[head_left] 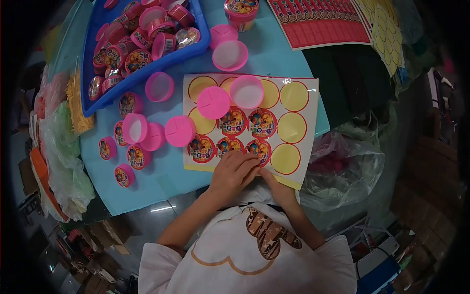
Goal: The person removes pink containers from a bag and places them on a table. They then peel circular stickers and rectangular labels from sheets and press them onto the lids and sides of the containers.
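A white sheet of round stickers (313, 115) lies in front of me. Several of its circles show printed pictures, others are bare yellow. My left hand (234, 172) reaches over the near edge, its curled fingertips at the lower edge of a printed round sticker (259, 148). Close against it, my right hand (276, 187) holds the sheet's near edge, its thumb on top and most of its other fingers hidden. On the sheet stand an open pink lid (246, 92) and a pink disc with a slot (213, 103). Another pink disc (179, 131) overlaps the sheet's left edge.
A blue tray (147, 78) full of labelled pink lids stands at the back left. Labelled lids (138, 156) lie loose on the blue table cover (161, 188). A capped jar (241, 13) stands at the back. Printed sheets (323, 24) and a plastic bag (342, 171) are on the right.
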The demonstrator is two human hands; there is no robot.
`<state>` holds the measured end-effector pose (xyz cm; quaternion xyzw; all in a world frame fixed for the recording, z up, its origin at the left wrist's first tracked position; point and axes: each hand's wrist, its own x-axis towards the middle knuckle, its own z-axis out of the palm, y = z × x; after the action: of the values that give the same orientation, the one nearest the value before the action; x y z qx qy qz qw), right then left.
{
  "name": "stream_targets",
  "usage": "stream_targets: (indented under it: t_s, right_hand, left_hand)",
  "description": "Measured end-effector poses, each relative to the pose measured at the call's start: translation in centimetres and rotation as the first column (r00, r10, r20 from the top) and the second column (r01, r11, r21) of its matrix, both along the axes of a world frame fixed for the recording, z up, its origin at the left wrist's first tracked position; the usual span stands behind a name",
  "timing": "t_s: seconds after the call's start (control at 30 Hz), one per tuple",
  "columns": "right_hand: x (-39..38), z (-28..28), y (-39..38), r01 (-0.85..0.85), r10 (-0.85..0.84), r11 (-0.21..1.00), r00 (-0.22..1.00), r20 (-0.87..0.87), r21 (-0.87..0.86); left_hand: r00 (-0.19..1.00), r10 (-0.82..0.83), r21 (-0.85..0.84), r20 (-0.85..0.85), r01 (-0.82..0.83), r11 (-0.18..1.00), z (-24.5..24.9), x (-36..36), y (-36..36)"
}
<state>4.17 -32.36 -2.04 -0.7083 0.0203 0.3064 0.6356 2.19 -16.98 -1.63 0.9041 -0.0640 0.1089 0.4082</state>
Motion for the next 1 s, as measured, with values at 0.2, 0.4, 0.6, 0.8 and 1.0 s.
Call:
stream_targets:
  t_s: [0.2,0.4,0.6,0.8,1.0]
  right_hand:
    - [-0.2,-1.4,-0.3,-0.091,0.103,0.991,0.987,-0.127,0.096]
    - [-0.3,-0.8,-0.3,-0.038,0.038,0.995,0.999,0.009,0.096]
    - [0.1,-0.1,-0.3,-0.119,0.099,0.990,0.967,0.233,0.072]
    - [-0.5,-0.3,0.1,-0.064,0.058,0.998,0.967,0.246,0.017]
    - [-0.5,-0.5,-0.1,-0.146,0.144,0.989,0.982,0.122,0.007]
  left_hand:
    - [0.998,-0.035,0.134,0.044,0.029,0.991,0.3,0.0,0.0]
    - [0.997,-0.052,-0.031,-0.059,0.050,0.998,0.8,0.8,0.7]
    - [0.998,-0.060,0.082,0.006,0.060,0.995,0.5,0.3,0.0]
    - [1.000,-0.004,0.147,0.014,0.001,0.989,0.1,0.3,-0.2]
    - [0.981,-0.075,-0.082,-0.176,0.062,0.995,0.4,0.5,1.1]
